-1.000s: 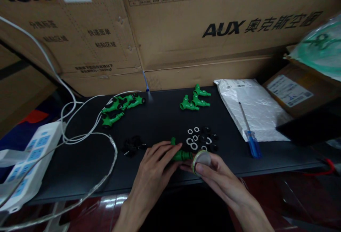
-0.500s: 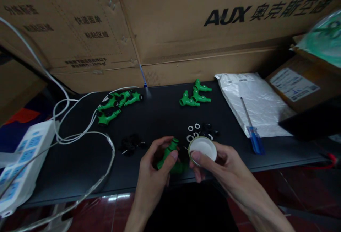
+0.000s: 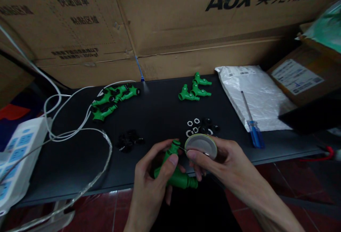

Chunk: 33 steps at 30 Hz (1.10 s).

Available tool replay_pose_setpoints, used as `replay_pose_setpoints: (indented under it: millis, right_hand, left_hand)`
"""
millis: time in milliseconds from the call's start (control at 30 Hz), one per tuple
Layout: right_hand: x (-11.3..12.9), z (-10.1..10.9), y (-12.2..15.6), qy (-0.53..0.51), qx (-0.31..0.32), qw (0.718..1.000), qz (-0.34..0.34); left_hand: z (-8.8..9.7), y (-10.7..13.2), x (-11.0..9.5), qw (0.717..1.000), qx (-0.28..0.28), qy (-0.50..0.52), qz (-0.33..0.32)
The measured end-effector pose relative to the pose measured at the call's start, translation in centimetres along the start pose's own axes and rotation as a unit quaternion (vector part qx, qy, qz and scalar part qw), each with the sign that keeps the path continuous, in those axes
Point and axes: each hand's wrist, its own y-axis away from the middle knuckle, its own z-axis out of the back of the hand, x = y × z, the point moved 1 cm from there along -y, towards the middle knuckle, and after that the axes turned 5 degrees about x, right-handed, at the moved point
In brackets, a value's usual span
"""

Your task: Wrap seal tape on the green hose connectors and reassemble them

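Observation:
My left hand (image 3: 154, 175) is closed around a green Y-shaped hose fitting (image 3: 179, 178), its narrow ribbed end pointing up and another branch pointing right. My right hand (image 3: 221, 159) grips a small round shallow container (image 3: 201, 144), pale inside, tilted toward me. A thin pin-like piece sticks out from my right thumb and fingers toward the top end of the fitting; whether it touches cannot be made out. Just behind lie several white rings and nuts (image 3: 189, 123) and small black parts (image 3: 207, 121). A pile of black pieces (image 3: 128, 140) sits left of my left hand.
Several green fittings (image 3: 197, 89) lie at the back, and more with black parts (image 3: 106, 98) at the left. A blue-handled screwdriver (image 3: 256, 136) rests against a white padded bag (image 3: 255, 93). White cables and a power strip (image 3: 25, 146) occupy the left. A large carton (image 3: 170, 22) stands behind.
The green fitting has turned so its side branch now shows below my left hand. My right hand has tilted the round container, and the thin piece is closer to the fitting's end. The view has shifted slightly.

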Motion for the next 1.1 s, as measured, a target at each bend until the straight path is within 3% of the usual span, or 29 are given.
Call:
replay_pose_setpoints:
  millis: [233, 400, 633, 867, 1100]
  right_hand:
    - [-0.1, 0.1, 0.2, 0.026, 0.006, 1.0, -0.001]
    - [0.2, -0.3, 0.3, 0.077, -0.022, 0.997, 0.001]
    - [0.6, -0.9, 0.7, 0.089, -0.033, 0.995, 0.002]
    - [0.5, -1.1, 0.9, 0.103, -0.043, 0.994, -0.007]
    - [1.0, -1.6, 1.2, 0.128, -0.063, 0.99, 0.013]
  left_hand:
    - [0.1, 0.4, 0.5, 1.0, 0.004, -0.009, -0.013]
    - [-0.1, 0.8, 0.6, 1.0, -0.012, -0.023, -0.014]
    - [-1.1, 1.4, -0.6, 0.998, -0.063, -0.029, 0.004]
    - [-1.1, 1.7, -0.8, 0.998, -0.052, -0.042, 0.016]
    - [-0.9, 1.7, -0.7, 0.992, -0.074, -0.078, -0.071]
